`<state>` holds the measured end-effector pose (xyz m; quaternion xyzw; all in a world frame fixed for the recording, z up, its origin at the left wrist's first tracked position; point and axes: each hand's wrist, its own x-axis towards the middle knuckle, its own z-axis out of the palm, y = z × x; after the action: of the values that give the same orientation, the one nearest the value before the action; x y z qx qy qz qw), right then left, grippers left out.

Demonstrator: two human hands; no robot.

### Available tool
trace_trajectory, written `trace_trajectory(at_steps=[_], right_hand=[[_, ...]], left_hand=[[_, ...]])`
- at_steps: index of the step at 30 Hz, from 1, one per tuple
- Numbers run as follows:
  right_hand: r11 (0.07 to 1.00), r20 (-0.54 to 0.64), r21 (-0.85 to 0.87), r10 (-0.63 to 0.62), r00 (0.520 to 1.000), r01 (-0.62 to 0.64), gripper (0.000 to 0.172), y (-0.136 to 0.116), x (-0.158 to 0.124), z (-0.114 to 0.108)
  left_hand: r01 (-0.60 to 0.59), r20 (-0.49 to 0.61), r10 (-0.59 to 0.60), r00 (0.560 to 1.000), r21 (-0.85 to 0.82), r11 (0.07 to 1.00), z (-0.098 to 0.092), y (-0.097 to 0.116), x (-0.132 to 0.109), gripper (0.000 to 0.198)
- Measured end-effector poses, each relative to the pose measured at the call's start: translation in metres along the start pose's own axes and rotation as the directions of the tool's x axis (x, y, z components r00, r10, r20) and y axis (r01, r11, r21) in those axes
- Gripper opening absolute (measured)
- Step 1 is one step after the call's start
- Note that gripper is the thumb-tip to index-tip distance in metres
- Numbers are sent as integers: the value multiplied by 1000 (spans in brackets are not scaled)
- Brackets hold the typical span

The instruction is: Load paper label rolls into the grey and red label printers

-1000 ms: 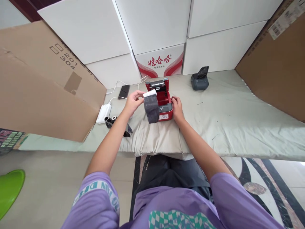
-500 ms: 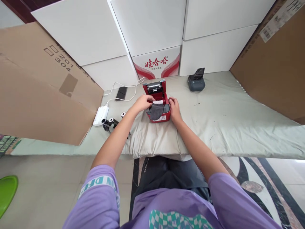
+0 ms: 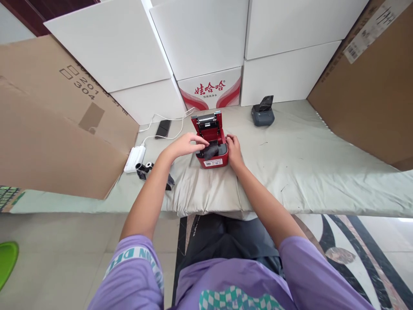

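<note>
A red printer (image 3: 213,162) stands on the cloth-covered surface with its lid (image 3: 208,122) raised toward the back. A dark, thin film strip (image 3: 211,150) lies in its opening and drapes over the front edge. Above the left part of that opening is my left hand (image 3: 186,145), its fingers stretched out over the film; whether the fingertips touch it I cannot tell. My right hand (image 3: 234,150) rests against the printer's right side, fingers curled along it. The inside of the printer is partly hidden by my left fingers.
Behind stand white boxes (image 3: 209,88), with cardboard sheets (image 3: 106,150) at left and right. A white power strip (image 3: 134,159), black phone (image 3: 163,129) and small rolls with dark film (image 3: 145,169) lie left. A smaller dark printer (image 3: 263,115) sits back right.
My left fingers have straightened and come up off the printer's opening. The white piece seen there is no longer visible, and the film hangs less far down the front. My right hand stays.
</note>
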<state>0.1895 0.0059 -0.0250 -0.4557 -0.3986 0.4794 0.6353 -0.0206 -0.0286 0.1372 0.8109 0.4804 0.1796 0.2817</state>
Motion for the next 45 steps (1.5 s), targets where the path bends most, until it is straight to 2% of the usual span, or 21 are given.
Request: trace_trajectory(at_steps=[3, 6, 8, 10, 12, 15, 18, 23, 27, 29, 30, 33, 35, 36, 38, 41, 45], right_hand=[[999, -4, 44, 10, 1000, -10, 41, -1, 0, 2], [998, -3, 55, 12, 1000, -12, 41, -2, -1, 2], [999, 2, 39, 9, 1000, -9, 42, -4, -1, 1], [1000, 14, 25, 4, 1000, -4, 43, -4, -1, 0], [1000, 21, 28, 1, 1000, -1, 43, -4, -1, 0], [999, 15, 52, 0, 1000, -1, 42, -2, 0, 0], [999, 17, 52, -2, 1000, 1, 41, -1, 0, 0], [999, 20, 55, -2, 1000, 1, 42, 1, 2, -1], [998, 29, 62, 4, 1000, -5, 45, 1, 3, -1], [999, 26, 52, 6, 1000, -8, 46, 1, 2, -1], [999, 24, 47, 5, 1000, -7, 45, 0, 2, -1], [999, 21, 38, 6, 1000, -6, 43, -3, 0, -1], [999, 16, 34, 10, 1000, -11, 42, -4, -1, -1], [999, 13, 34, 11, 1000, -12, 41, -5, -2, 0], [999, 7, 35, 8, 1000, -8, 41, -5, -2, -1], [1000, 2, 25, -3, 1000, 3, 41, -6, -2, -1], [999, 3, 48, 2, 1000, -3, 42, -5, -1, -1]], left_hand=[[-66, -138, 71, 988, 47, 997, 7, 1, 1, 23], [-98, -383, 142, 913, 131, 986, 9, -2, 15, 27], [-53, -455, 136, 880, 190, 980, 8, -4, 28, 34], [-14, -441, 121, 889, 238, 971, 8, -3, 38, 42], [-23, -405, 143, 903, 285, 958, 11, 1, 42, 45], [-92, -352, 213, 911, 330, 939, 20, 10, 31, 39], [-153, -250, 236, 939, 311, 938, 31, 14, 13, 35], [-66, -109, 99, 989, 276, 959, 48, 3, 0, 44], [-56, -40, 69, 997, 255, 965, 55, -6, 4, 46], [-68, -55, 83, 995, 234, 970, 52, -5, 4, 43], [-68, -96, 92, 991, 226, 972, 48, -4, 4, 42], [-52, -319, 116, 941, 204, 978, 33, 0, 7, 38], [-43, -389, 114, 914, 185, 982, 25, 2, 12, 36], [-46, -369, 109, 923, 177, 983, 23, 3, 15, 35], [-57, -258, 99, 961, 166, 985, 26, 3, 23, 37], [-40, -96, 58, 994, 173, 984, 38, -1, 36, 45], [17, -36, -10, 999, 197, 980, 48, -12, 54, 53]])
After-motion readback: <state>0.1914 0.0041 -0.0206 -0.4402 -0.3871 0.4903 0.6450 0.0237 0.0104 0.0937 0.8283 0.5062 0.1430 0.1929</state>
